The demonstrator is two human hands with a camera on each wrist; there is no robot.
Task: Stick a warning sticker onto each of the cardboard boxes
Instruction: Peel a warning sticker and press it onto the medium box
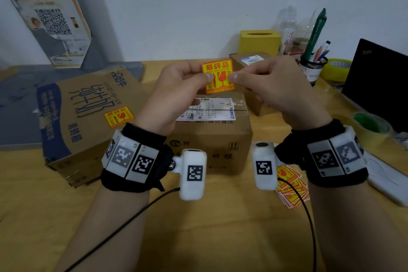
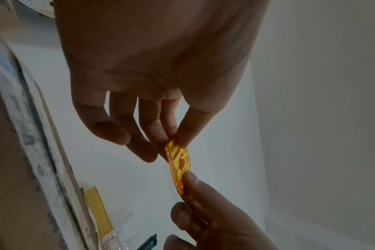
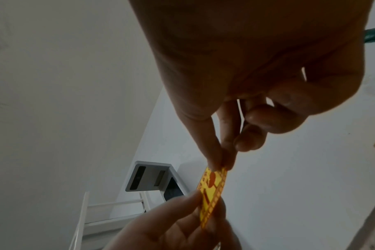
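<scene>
A yellow and red warning sticker (image 1: pixel 217 77) is held upright in the air above the middle cardboard box (image 1: pixel 212 139). My left hand (image 1: pixel 185 86) pinches its left edge with thumb and fingers. My right hand (image 1: pixel 265 86) pinches its right edge. From the wrists the sticker (image 2: pixel 179 166) (image 3: pixel 212 194) shows edge-on between both hands. The big box (image 1: pixel 88 117) on the left carries a stuck warning sticker (image 1: pixel 119 116). A small box (image 1: pixel 249 66) sits behind my right hand. A pile of loose stickers (image 1: pixel 291 190) lies under my right wrist.
A yellow tissue box (image 1: pixel 259 42), bottles and a pen cup (image 1: pixel 313 66) stand at the back right. Tape rolls (image 1: pixel 373 128) and a black laptop (image 1: pixel 379 81) are on the right. A white pad (image 1: pixel 386 181) lies near the right edge. A poster (image 1: pixel 46 20) leans back left.
</scene>
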